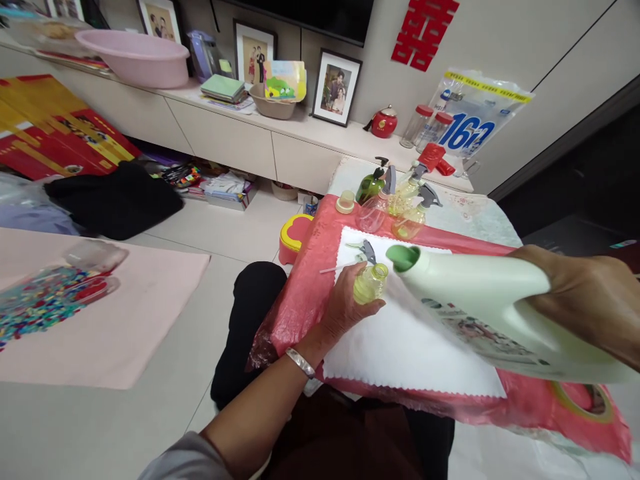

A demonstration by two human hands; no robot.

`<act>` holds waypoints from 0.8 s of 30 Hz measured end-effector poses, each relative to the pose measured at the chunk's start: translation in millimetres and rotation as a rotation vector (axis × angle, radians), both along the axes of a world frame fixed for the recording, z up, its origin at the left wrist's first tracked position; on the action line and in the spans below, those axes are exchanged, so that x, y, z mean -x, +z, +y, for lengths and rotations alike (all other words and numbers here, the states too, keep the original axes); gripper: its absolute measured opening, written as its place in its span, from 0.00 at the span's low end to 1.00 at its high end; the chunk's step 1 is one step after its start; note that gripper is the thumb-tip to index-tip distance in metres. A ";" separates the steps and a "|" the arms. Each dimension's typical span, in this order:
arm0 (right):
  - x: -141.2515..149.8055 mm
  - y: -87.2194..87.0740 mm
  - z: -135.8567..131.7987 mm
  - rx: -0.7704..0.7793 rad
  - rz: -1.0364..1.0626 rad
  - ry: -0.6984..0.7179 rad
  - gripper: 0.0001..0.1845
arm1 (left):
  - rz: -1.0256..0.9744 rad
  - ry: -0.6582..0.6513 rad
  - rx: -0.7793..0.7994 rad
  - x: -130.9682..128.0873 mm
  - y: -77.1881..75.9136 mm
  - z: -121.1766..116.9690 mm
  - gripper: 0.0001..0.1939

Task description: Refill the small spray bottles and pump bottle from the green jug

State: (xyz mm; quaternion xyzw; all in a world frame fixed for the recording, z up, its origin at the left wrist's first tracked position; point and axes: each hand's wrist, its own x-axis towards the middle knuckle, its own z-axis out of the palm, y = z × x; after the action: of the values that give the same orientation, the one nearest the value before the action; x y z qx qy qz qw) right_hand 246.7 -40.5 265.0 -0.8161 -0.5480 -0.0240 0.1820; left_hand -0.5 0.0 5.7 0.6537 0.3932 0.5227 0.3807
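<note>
My left hand (345, 300) is wrapped round a small clear yellow bottle (371, 283), its neck open and facing up. With my right hand (580, 287) I grip the handle of a large pale green jug (480, 273), tipped so its green mouth points left toward the bottle. The jug's mouth is close to the bottle neck but apart from it; I cannot make out any liquid between them. Behind the bottle, a grey spray head (369, 251) with a thin tube lies on the white cloth (400, 347).
Several spray bottles, including a pink one (374, 212), and a cream cap (345, 202) stand at the table's back. A roll of tape (585, 400) lies front right on the red plastic cover (295, 307). At left, a pink sheet (150, 320) bears many small coloured pieces.
</note>
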 end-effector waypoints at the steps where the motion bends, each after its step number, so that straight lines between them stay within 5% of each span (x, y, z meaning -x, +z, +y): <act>1: 1.5 2.3 0.5 0.129 -0.019 -0.009 0.17 | -0.008 0.002 0.016 0.0 0.6 0.0 0.46; 3: 2.6 7.0 0.1 0.228 -0.043 -0.046 0.14 | -0.030 0.008 0.055 0.3 1.5 0.0 0.47; 7: 2.6 9.6 -3.6 -0.122 0.035 0.028 0.06 | -0.068 -0.004 0.061 0.6 2.7 0.3 0.44; 10: 3.9 0.1 1.4 -0.367 0.115 0.040 0.08 | -0.076 0.006 0.050 0.4 3.5 1.0 0.43; 16: -1.4 -51.8 34.3 -0.707 0.342 0.019 0.09 | -0.079 -0.048 0.069 4.9 6.4 0.2 0.41; 24: -14.3 -128.4 55.4 -0.782 0.433 -0.094 0.13 | -0.113 -0.030 0.126 9.4 8.4 -1.6 0.32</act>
State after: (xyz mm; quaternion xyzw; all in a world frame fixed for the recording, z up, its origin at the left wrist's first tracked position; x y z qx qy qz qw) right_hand 261.1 14.9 136.7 -0.6960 -0.4095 -0.0663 0.5861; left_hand -9.9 -1.6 14.1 0.6036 0.3935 0.5273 0.4503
